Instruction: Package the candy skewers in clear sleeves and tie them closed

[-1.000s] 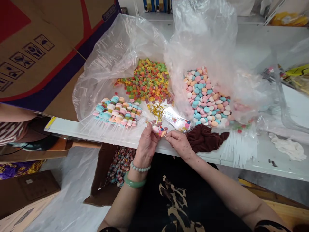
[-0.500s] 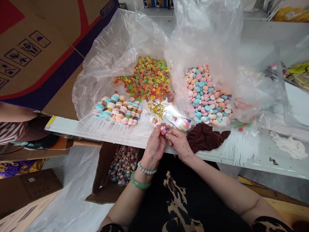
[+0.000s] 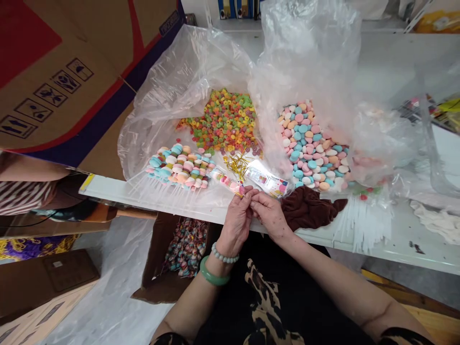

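My left hand (image 3: pixel 237 215) is closed around the lower end of a candy skewer in a clear printed bag (image 3: pixel 227 182), which points up and to the left. Against it, my right hand (image 3: pixel 269 213) pinches at the same end of the bag; the exact grip is hidden between the fingertips. Just beyond the hands lie gold twist ties (image 3: pixel 237 164) and a stack of flat printed bags (image 3: pixel 266 179). A pile of unwrapped candy skewers (image 3: pixel 181 166) with white sticks rests to the left.
Ring gummies (image 3: pixel 228 120) and pastel candies (image 3: pixel 312 148) lie on plastic sheeting at the back. A brown cloth (image 3: pixel 311 208) and loose white sticks (image 3: pixel 364 223) are at right. Below the table edge, an open carton (image 3: pixel 149 268) holds wrapped skewers (image 3: pixel 187 249). A large cardboard box (image 3: pixel 89 38) stands left.
The bagged skewer has turned from pointing toward me to lying lengthwise up and left. My hands have drawn closer together at its end. The whole view has shifted slightly.
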`<state>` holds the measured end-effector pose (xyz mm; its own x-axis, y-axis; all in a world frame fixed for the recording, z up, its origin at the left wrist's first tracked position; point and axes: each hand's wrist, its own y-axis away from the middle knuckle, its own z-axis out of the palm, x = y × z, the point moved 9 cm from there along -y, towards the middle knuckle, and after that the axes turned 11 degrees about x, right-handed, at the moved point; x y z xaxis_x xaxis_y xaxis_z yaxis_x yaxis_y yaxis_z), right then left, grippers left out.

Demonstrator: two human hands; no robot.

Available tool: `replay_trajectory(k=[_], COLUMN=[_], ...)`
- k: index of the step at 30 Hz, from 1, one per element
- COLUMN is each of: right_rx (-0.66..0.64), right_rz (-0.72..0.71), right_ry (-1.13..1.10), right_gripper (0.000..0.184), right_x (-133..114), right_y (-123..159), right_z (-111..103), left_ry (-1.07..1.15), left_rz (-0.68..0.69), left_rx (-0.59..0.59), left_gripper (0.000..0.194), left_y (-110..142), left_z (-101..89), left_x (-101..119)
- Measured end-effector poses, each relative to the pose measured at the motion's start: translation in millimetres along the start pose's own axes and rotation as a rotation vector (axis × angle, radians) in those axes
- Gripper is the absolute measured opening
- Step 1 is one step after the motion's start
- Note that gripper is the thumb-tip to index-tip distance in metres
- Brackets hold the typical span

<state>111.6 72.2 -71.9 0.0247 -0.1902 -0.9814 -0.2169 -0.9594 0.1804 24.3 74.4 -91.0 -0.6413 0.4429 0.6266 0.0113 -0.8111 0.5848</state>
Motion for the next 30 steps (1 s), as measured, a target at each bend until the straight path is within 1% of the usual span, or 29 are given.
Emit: replay_trajectory(k=[2, 3, 5, 7, 11, 13, 15, 16, 17, 20, 22, 24, 26, 28, 30], right_rx=[0.03, 0.044, 0.061, 0.041, -0.039, -0.05, -0.041, -0.023, 0.007, 0.097, 0.129, 0.139, 0.143, 0.129, 0.089], right_rz=[0.011, 0.005, -0.021, -0.02, 0.094, 0.169, 0.201, 0.177, 0.12, -0.135, -0.243, -0.263, -0.259, -0.276, -0.308], right_ry=[0.002, 0.021, 0.067, 0.075, -0.039, -0.108, -0.136, -0.118, -0.075, 0.128, 0.223, 0.252, 0.259, 0.269, 0.291], right_gripper=[0.018, 0.018, 0.017, 0.018, 0.021, 0.021, 0.02, 0.019, 0.019, 0.02, 0.02, 0.02, 0.021, 0.021, 0.019], right_x=[-0.5, -1.4, -4.0, -4.1, 3.4, 8.4, 10.6, 9.2, 5.4, -13.0, -20.4, -20.9, -20.2, -21.8, -24.8], right_y=[-1.2, -1.4, -1.3, -0.3, 4.9, 8.1, 10.3, 10.2, 9.4, 7.7, 7.7, 7.0, 7.0, 8.7, 11.7], right_z=[-7.9, -12.6, -20.8, -23.2, -17.7, -15.5, -14.6, -15.7, -18.1, -26.7, -31.9, -37.8, -42.6, -42.4, -36.7], left_ry=[-0.052, -0.085, -0.155, -0.215, -0.252, -0.256, -0.277, -0.295, -0.318, -0.373, -0.406, -0.442, -0.44, -0.349, -0.204], left_rz=[-0.015, 0.003, 0.077, 0.151, 0.222, 0.25, 0.295, 0.326, 0.353, 0.389, 0.363, 0.297, 0.182, 0.051, -0.008], left_rx=[-0.023, -0.021, 0.012, 0.071, 0.154, 0.173, 0.192, 0.205, 0.217, 0.23, 0.186, 0.104, 0.024, -0.034, -0.032], left_gripper=[0.044, 0.043, 0.037, 0.033, 0.03, 0.026, 0.025, 0.027, 0.029, 0.036, 0.039, 0.037, 0.031, 0.034, 0.04], left_y=[1.4, 1.3, 0.5, 0.2, 1.7, 3.1, 5.4, 7.1, 9.0, 15.9, 19.8, 21.9, 21.1, 17.7, 11.3], left_z=[1.0, -0.6, -6.5, -13.2, -18.5, -17.4, -15.5, -14.5, -13.2, -8.5, -3.8, 0.8, 1.9, 1.3, -1.2], left_x=[-0.6, 2.3, 11.5, 19.2, 22.5, 21.3, 20.1, 19.9, 19.3, 16.0, 12.9, 9.3, 4.0, -0.8, 0.6])
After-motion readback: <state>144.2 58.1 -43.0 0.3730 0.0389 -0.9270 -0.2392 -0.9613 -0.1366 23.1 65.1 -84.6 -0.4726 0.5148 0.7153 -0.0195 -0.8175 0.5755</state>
